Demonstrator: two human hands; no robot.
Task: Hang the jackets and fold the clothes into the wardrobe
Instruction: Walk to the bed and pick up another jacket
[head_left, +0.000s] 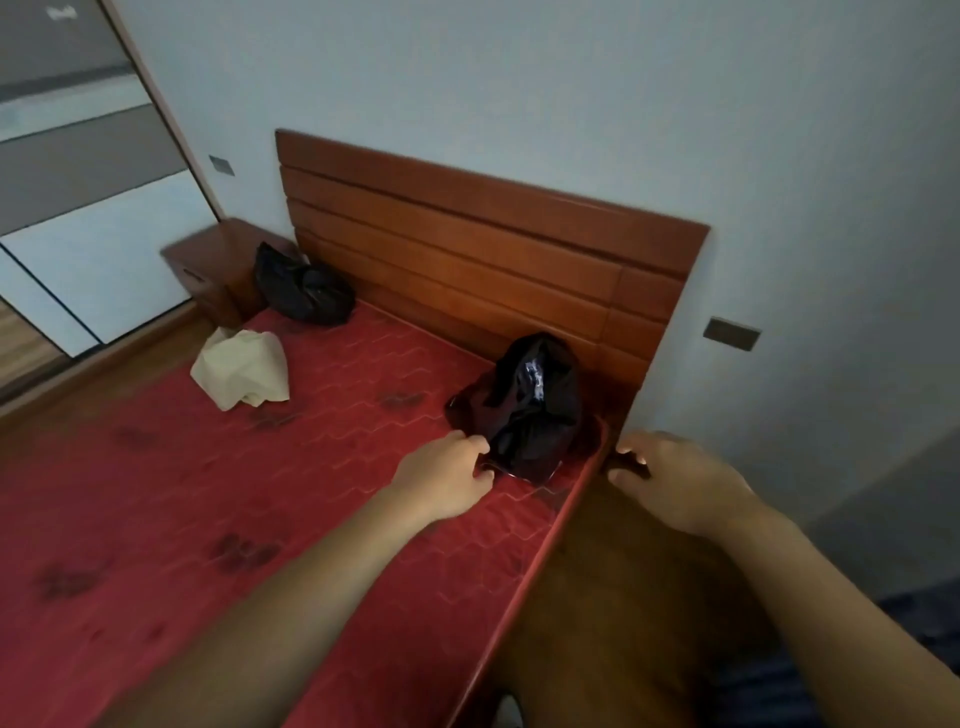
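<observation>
The near edge of the black bundle (524, 410) is taken between the thumb and bent fingers of the left hand (447, 475), at the bundle's seven o'clock. The pinch looks shallow, set on a glossy fringe rather than on the bulk of the cloth. The right hand (680, 486) is held at the bundle's four o'clock, apart from it and beyond the bed's side rail (566, 499). Its fingers are curved about a dark patch, and whether anything is gripped there cannot be told. The bundle lies crumpled on the red mattress (260, 493), in the corner at two o'clock, just beside the wooden headboard (467, 249).

Farther out, a cream garment (241, 369) is seen at ten o'clock on the mattress. A second dark heap (304, 291) is seen at eleven o'clock against the headboard, near a nightstand (208, 265). The wardrobe (78, 182) stands past the far side of the bed, well apart from all three pieces.

Nothing is judged hung or folded yet. If the bundle is lifted by so slight a pinch, the slick surface could slide out of the fingers. Because the bundle lies close to the rail, a loosened sleeve could spill over it to the floor or catch at the headboard corner. That risk would be lessened if the right hand were brought under the bulk. Whether the piece is a jacket cannot be told while it is crumpled, so it could be sorted wrongly.
</observation>
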